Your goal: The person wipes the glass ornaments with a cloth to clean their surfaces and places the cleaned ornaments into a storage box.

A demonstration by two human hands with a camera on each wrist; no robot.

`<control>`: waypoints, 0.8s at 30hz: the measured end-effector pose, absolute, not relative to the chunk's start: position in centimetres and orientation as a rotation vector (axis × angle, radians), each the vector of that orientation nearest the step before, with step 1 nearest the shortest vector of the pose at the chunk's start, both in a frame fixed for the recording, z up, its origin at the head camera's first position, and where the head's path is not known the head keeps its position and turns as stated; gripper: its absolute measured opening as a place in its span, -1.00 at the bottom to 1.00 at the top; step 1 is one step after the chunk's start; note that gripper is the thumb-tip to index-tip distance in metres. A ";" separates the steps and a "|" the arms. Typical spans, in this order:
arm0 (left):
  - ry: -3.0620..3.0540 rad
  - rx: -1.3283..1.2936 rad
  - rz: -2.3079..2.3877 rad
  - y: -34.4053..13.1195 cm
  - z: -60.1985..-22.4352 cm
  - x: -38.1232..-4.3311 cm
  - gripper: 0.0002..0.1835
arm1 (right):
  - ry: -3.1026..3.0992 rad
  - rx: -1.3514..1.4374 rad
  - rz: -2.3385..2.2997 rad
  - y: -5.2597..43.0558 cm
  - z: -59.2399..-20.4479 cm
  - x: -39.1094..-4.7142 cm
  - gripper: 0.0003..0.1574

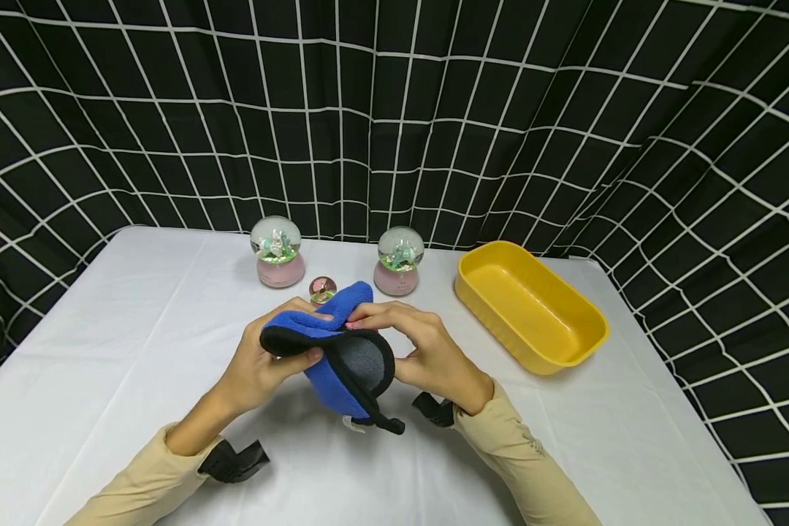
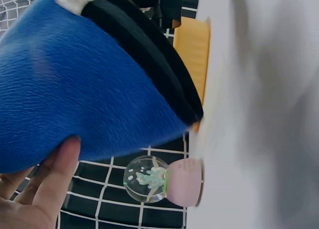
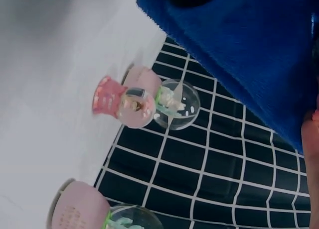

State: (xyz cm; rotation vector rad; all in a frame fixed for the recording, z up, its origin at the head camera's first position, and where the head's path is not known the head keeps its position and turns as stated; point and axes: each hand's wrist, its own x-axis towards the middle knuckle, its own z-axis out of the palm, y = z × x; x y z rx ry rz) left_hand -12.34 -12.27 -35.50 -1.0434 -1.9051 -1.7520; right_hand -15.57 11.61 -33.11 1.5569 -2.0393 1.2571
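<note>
A soft blue fleece piece (image 1: 335, 383) with black edging and a grey lining is held up above the white table, between both hands. Its folded blue top stands up, and a small white label hangs from its lower edge. The left hand (image 1: 259, 361) grips its left side, thumb in front on the black edge; in the left wrist view, fingertips (image 2: 69, 152) press against the blue fleece. The right hand (image 1: 434, 351) pinches the right side near the grey lining, fingers at the top fold and thumb partly hidden. What kind of article it is, I cannot tell.
Two snow globes with pink bases, a left one (image 1: 279, 252) and a right one (image 1: 399, 259), stand at the back. A smaller pink globe (image 3: 137, 107) sits between them, just behind the fleece. A yellow tub (image 1: 500, 338) stands at the right. Gridded black cloth (image 1: 342, 124) hangs behind.
</note>
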 end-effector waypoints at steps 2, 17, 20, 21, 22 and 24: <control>-1.905 -1.060 -1.791 -12.3 -35.6 -12.3 -0.47 | -2.034 1.557 1.256 11.6 -33.1 -15.6 -0.50; -2.076 -1.055 -1.832 -12.7 -35.3 -12.1 -0.25 | -2.027 1.438 1.273 11.8 -32.9 -15.3 -0.43; -2.039 -1.046 -1.796 -12.5 -35.6 -12.1 -0.30 | -2.047 1.408 1.311 11.8 -32.8 -15.3 -0.38; -2.028 -1.047 -1.772 -12.5 -35.7 -12.2 -0.34 | -2.060 1.400 1.327 11.8 -32.7 -15.2 -0.38; -2.021 -1.042 -1.748 -12.5 -35.8 -12.2 -0.37 | -2.070 1.399 1.342 11.8 -32.6 -15.1 -0.38; -2.017 -1.037 -1.692 -12.5 -35.9 -12.2 -0.43 | -2.090 1.401 1.378 11.8 -32.5 -15.0 -0.40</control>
